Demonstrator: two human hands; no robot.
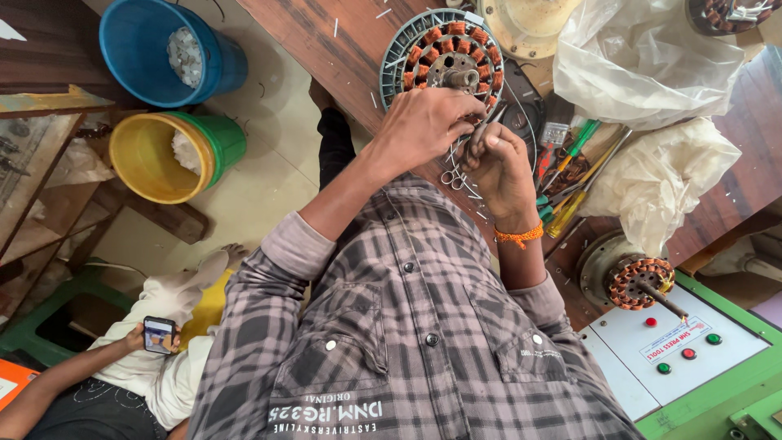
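Note:
A round fan stator (444, 53) with copper coils and a grey ribbed rim lies on the brown wooden bench (318, 41). My left hand (423, 126) reaches over its near edge, fingers pinched together on thin wire at the coils. My right hand (501, 167), with an orange thread band at the wrist, is closed around a thin dark tool that points at the same spot. The two hands touch. Small scissors (450, 176) lie just below them; the fingertips hide what they pinch.
Screwdrivers with green and yellow handles (570, 175) lie right of my hands, beside crumpled plastic bags (652, 61). A second wound stator (639, 281) sits by a white panel with buttons (680, 346). Blue bucket (155, 53) and yellow-green bucket (171, 155) stand on the floor. Another person holds a phone (159, 334) lower left.

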